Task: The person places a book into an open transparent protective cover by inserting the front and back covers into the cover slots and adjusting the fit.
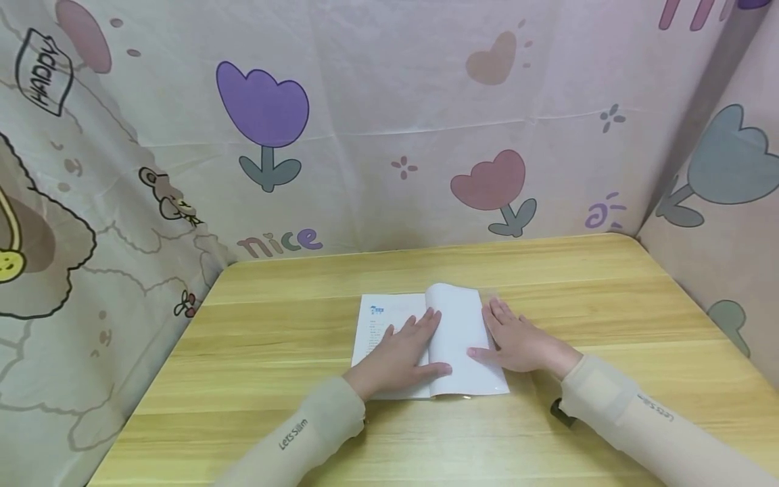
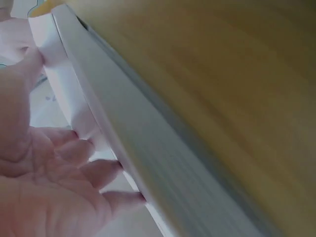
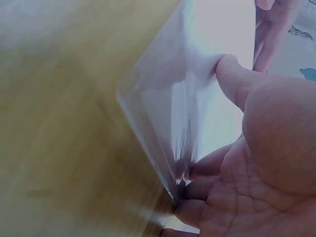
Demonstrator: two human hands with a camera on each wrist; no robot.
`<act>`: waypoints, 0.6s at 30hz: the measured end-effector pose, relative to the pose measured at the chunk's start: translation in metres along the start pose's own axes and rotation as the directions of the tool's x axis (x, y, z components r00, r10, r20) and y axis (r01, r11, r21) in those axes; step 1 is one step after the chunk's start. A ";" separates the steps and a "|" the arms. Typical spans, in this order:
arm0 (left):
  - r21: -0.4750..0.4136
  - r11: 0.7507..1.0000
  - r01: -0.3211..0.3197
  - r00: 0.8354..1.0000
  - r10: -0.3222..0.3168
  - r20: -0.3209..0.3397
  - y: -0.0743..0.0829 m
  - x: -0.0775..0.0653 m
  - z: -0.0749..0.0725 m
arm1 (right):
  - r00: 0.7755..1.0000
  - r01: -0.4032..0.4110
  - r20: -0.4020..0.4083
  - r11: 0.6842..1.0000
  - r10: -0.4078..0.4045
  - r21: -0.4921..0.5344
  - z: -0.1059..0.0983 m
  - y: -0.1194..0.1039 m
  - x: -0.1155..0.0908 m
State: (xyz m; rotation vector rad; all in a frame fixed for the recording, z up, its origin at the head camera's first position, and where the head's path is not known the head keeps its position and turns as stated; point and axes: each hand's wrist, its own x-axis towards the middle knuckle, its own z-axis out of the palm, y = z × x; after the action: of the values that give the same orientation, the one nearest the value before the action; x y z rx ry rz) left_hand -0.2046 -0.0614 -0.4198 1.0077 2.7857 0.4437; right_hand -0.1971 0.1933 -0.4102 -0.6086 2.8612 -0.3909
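Observation:
An open book lies on the table, small print and a blue mark on its left page. Its white right-hand leaf bulges up near the spine. My left hand rests spread over the book, fingertips and thumb reaching across the fold. At the right edge, my right hand lies with its thumb on the white leaf and extended fingers along the side. Clear plastic film sticks out past that edge, under the right fingertips in the right wrist view. The thick page block shows in the left wrist view.
The wood-grain table stretches around the book on all sides. A printed cloth with tulips hangs behind it and at both sides. Pale sleeves cover both forearms, and a dark wrist device sits under the right one.

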 end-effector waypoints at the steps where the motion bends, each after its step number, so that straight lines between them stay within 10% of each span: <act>1: 0.001 1.000 0.009 1.000 -0.009 -0.002 0.002 0.001 0.001 | 1.000 0.001 -0.001 1.000 -0.001 -0.004 0.000 0.000 0.000; 18: 0.112 0.984 0.140 0.987 -0.148 0.068 0.035 0.017 -0.002 | 0.999 -0.020 -0.027 0.999 0.020 -0.026 0.005 0.002 0.000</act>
State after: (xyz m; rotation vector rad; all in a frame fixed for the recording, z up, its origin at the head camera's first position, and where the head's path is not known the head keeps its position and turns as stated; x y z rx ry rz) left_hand -0.1968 -0.0253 -0.4074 0.8168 2.8142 0.2349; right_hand -0.1966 0.1941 -0.4151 -0.5830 2.9002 -0.3621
